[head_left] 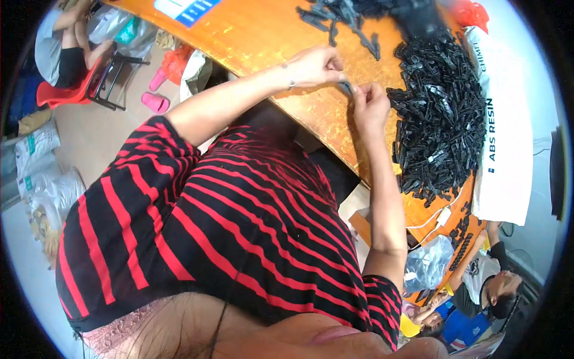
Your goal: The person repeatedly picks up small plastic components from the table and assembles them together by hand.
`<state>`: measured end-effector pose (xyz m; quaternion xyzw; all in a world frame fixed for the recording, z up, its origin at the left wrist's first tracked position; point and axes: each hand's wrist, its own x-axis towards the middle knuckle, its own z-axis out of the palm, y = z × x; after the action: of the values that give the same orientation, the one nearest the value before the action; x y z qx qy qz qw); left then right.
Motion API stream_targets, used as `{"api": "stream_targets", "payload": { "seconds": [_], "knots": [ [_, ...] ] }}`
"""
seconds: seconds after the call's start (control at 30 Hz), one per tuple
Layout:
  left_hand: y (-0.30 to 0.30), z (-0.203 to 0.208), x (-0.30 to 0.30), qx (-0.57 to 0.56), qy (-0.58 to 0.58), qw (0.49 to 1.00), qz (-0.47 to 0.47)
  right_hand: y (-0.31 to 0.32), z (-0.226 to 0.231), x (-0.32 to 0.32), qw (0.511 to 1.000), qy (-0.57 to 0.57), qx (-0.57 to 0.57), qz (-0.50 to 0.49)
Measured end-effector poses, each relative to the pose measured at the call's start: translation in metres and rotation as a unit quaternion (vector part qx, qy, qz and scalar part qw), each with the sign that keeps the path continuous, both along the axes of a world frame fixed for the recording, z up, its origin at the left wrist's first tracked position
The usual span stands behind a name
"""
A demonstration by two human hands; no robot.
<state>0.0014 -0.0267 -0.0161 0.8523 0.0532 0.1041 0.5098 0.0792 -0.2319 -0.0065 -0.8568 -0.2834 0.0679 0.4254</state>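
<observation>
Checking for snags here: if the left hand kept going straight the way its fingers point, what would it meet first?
The left hand points at the right hand, so it likely meets the small dark part pinched between them first, then those fingers; depth is hard to judge.

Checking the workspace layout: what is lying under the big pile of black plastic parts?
The pile of black plastic parts rests on the orange table, its right edge against a white printed sack. The tabletop directly beneath the pile is covered, so anything there cannot be seen.

Your orange table (263,36) carries a heap of black plastic parts (439,113) and what may be a white sack (505,131).
</observation>
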Motion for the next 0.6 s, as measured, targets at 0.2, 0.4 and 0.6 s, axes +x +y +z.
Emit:
{"api": "stream_targets", "payload": {
  "seconds": [0.2, 0.4, 0.6],
  "knots": [
    [0.028, 0.043, -0.076, -0.074, 0.140, 0.971, -0.179, -0.021, 0.033, -0.032, 0.986, -0.098, -0.023, 0.129],
    [0.127, 0.070, -0.176, 0.264, 0.201, 0.941, -0.068, -0.065, 0.057, 0.040, 0.941, -0.291, -0.171, -0.008],
    [0.102, 0.067, -0.126, 0.221, 0.117, 0.967, 0.056, -0.043, 0.041, 0.058, 0.925, -0.280, -0.255, 0.028]
  ]
}}
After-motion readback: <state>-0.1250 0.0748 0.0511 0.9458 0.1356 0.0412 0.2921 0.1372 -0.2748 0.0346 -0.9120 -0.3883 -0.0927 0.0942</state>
